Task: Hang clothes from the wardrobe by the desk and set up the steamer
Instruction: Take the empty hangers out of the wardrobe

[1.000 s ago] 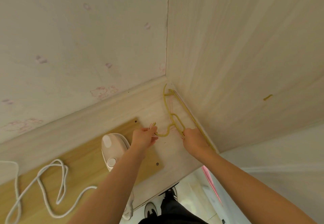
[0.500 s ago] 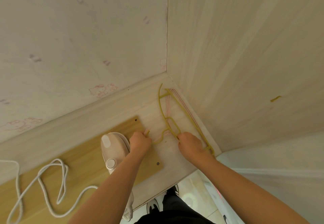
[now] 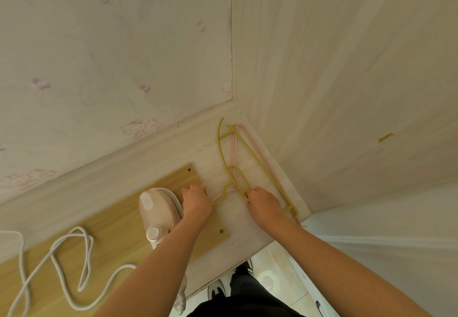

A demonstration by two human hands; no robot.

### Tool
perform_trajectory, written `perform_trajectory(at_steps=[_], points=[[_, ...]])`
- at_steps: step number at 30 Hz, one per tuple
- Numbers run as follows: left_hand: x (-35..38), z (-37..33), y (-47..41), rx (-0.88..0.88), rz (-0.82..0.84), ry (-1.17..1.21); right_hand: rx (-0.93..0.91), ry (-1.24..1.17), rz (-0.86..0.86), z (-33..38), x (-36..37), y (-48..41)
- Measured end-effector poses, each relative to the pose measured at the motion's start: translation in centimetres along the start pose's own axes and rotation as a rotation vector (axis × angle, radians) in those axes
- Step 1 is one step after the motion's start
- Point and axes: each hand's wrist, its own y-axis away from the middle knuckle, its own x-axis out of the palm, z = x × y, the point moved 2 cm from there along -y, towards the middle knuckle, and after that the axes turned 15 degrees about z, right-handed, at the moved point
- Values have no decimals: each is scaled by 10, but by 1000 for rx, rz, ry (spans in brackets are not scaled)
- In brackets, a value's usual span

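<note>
Right of the white handheld steamer [image 3: 158, 207], on the pale wooden desk [image 3: 247, 232]: thin yellow-green plastic hanger [image 3: 259, 164] over pink plastic hanger [image 3: 233, 148], left hand [image 3: 197, 201] apparently gripping both hooks, right hand [image 3: 264, 204] pinching the yellow neck; no garment hung yet, steamer set-up pending.

The white steamer [image 3: 158, 207] lay on a tan board [image 3: 111, 217] set into the pale desk [image 3: 148, 158]. Touching the steamer's right side, the left hand [image 3: 197, 202] curled round the hook ends of a yellow hanger [image 3: 260, 165] and a pink hanger [image 3: 233, 148]. Farther right of the steamer, the right hand [image 3: 265, 204] gripped the yellow hanger's neck. Both hangers lay flat, reaching from beside the steamer toward the wall corner beyond it. Left of the steamer, a white cord [image 3: 74, 229] looped over the board.
</note>
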Motion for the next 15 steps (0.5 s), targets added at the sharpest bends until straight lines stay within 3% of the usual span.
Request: perform_trajectory(at_steps=[15], points=[[3, -5, -6, 113, -27, -67, 15, 46, -16, -7, -7, 11]])
